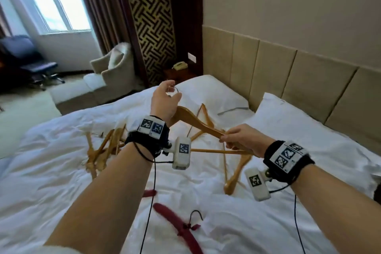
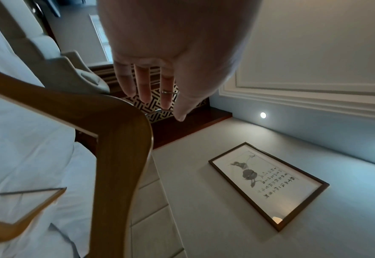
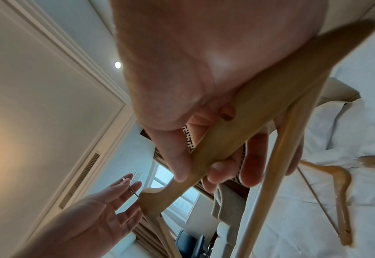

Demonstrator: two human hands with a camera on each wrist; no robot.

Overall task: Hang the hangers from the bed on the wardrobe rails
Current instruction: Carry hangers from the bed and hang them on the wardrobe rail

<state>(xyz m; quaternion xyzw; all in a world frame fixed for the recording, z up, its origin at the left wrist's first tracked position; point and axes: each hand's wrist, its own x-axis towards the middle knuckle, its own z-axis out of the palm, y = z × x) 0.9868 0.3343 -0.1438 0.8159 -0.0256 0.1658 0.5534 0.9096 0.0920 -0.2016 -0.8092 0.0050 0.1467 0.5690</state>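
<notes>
Hangers are the matter here, and we hold one wooden hanger [image 1: 198, 123] up over the bed [image 1: 51, 161], its crossbar level above the sheet. Our right hand [image 1: 243, 140] grasps it near one shoulder end, thumb on top and fingers curled under the wood; the right wrist view shows the fingertips [image 3: 217, 167] wrapped around the arm of the hanger. Our left hand [image 1: 165, 101] is raised at the hanger's peak, fingers bent loosely around the metal hook [image 1: 175, 90]. From the left wrist view the fingers look nearly straight, with the wire just at their tips, so we cannot tell whether they truly pinch the hook or only touch it.

Below the held hanger, on the bed, another wooden hanger [image 1: 237, 173] lies flat toward the right. To its left a pile of wooden hangers [image 1: 103, 150] lies tangled, partly hidden by our left forearm. Nearer to us than the held hanger lies a red hanger [image 1: 175, 225] with a dark hook, its lower end cut off by the frame. Beyond the held hanger lie two pillows [image 1: 216, 93] against the padded headboard [image 1: 288, 72]. Further left of it stands an armchair [image 1: 111, 72].
</notes>
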